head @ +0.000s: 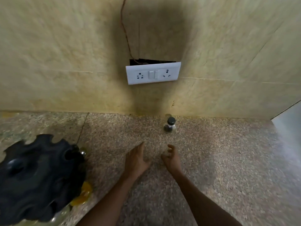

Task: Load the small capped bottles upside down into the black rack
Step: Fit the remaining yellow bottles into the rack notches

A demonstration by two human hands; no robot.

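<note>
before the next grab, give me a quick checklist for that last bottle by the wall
1. Both hands free: ok, left hand and right hand hold nothing.
2. Bottle upright with black cap on: ok.
3. Path to the bottle: ok, only bare counter between it and the hands.
4. Black rack within view: ok, at the left.
5. Empty slot in the rack: cannot tell, too blurred.

single head-mounted wide-angle view, facing forward and down at the counter (211, 160) and nearby wall (65, 46).
</note>
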